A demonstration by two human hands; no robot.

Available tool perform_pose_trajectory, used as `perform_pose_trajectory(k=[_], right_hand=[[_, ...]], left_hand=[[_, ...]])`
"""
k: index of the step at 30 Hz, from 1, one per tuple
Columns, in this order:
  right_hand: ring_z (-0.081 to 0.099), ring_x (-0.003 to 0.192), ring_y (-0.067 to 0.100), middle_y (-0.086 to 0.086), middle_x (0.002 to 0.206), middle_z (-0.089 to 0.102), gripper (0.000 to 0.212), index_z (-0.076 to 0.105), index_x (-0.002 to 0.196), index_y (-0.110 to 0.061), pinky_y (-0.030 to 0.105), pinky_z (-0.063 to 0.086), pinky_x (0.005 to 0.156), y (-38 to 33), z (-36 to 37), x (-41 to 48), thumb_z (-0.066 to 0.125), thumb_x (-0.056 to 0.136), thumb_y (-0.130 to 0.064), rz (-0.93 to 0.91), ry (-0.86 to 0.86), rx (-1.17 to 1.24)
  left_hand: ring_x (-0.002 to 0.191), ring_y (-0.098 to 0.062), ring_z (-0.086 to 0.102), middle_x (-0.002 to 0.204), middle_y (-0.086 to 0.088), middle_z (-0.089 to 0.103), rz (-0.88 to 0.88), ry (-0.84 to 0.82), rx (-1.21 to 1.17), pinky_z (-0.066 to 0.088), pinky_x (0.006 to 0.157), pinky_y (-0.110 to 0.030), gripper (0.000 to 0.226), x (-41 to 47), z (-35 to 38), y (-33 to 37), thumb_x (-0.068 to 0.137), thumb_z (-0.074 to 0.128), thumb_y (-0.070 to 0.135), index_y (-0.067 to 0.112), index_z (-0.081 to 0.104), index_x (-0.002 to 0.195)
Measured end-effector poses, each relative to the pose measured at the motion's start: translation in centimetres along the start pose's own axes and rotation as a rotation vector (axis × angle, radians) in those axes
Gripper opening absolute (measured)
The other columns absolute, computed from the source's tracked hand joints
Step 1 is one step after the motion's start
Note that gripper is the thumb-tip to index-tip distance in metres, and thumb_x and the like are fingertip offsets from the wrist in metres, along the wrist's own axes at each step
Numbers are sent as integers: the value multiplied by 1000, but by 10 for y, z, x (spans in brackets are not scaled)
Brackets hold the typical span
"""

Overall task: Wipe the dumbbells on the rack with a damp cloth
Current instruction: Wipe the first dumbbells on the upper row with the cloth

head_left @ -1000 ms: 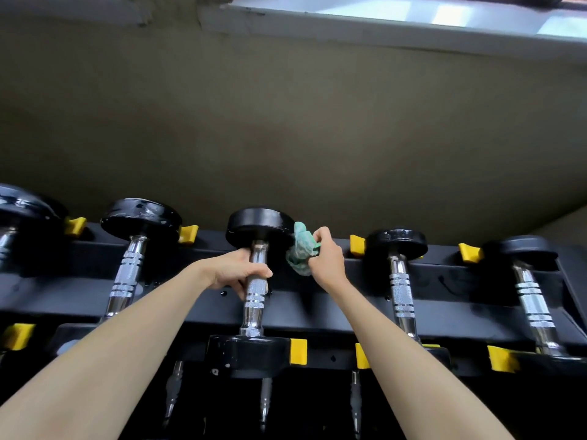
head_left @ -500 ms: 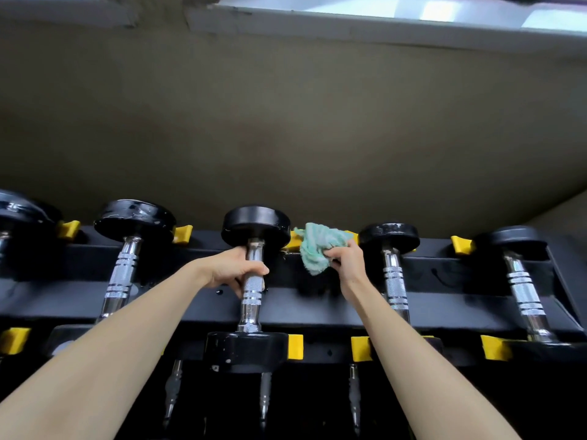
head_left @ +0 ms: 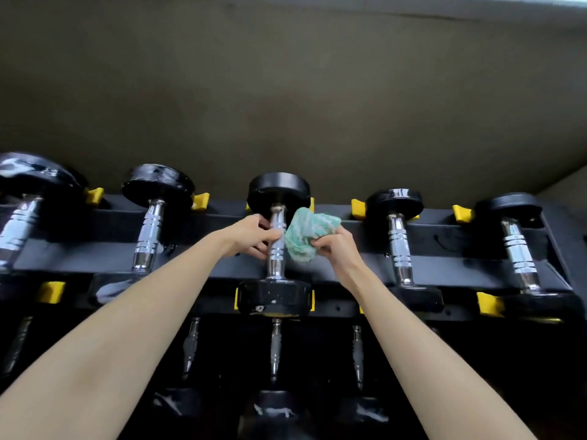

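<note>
A black dumbbell (head_left: 275, 268) with a chrome handle lies in the middle of the top shelf of the black rack (head_left: 444, 268). My left hand (head_left: 251, 235) grips the upper part of its handle. My right hand (head_left: 333, 246) holds a bunched green cloth (head_left: 306, 238) just right of that handle, the cloth touching the chrome. The far black head (head_left: 279, 192) of the dumbbell is bare and dull.
Several more dumbbells lie on the top shelf, two to the left (head_left: 151, 230) and two to the right (head_left: 399, 246). Yellow stops (head_left: 489, 303) mark each cradle. A lower shelf holds further dumbbells (head_left: 275, 354). A beige wall (head_left: 286, 90) rises behind the rack.
My right hand has brought the cloth back left and down, from beside the neighbouring dumbbell's head to the held handle. My left hand has kept its grip.
</note>
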State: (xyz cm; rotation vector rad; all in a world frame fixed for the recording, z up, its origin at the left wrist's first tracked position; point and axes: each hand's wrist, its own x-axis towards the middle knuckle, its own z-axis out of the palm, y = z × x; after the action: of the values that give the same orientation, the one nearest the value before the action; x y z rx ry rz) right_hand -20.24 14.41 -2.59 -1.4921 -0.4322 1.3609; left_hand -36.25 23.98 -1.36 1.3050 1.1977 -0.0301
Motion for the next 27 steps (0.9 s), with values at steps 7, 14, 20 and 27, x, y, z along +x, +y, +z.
perform_pose_trajectory(k=[7,14,20,27], right_hand=[[53,79,17,5,84,63,32,65,83,-12,25,41,69,9,17,-53,46,69,10,-36,-108,-188],[58,86,14,3,92,64,48,61,101,-14,24,47,75,13,35,-107,47,71,20,-191,-76,-265],[60,99,15,-4,104,66,58,63,117,-27,30,48,89,49,62,-130,64,65,-1,-315,35,-541],[55,68,14,-1,70,59,32,63,74,-14,25,48,64,77,82,-162,49,69,14,-76,33,-289]], left_hand=[[77,-20,65,98,-12,68,10,69,7,55,62,-24,25,-40,-10,-30,91,52,6,8,50,116],[80,-19,61,92,-12,63,42,182,-30,56,71,-28,23,-80,-7,-56,92,39,-2,6,50,111],[83,-26,63,95,-16,60,84,227,-183,56,72,-32,20,-112,-7,-72,94,38,-4,5,45,109],[80,-26,66,101,-18,62,129,304,-264,58,70,-31,23,-154,-34,-71,94,39,-4,6,45,113]])
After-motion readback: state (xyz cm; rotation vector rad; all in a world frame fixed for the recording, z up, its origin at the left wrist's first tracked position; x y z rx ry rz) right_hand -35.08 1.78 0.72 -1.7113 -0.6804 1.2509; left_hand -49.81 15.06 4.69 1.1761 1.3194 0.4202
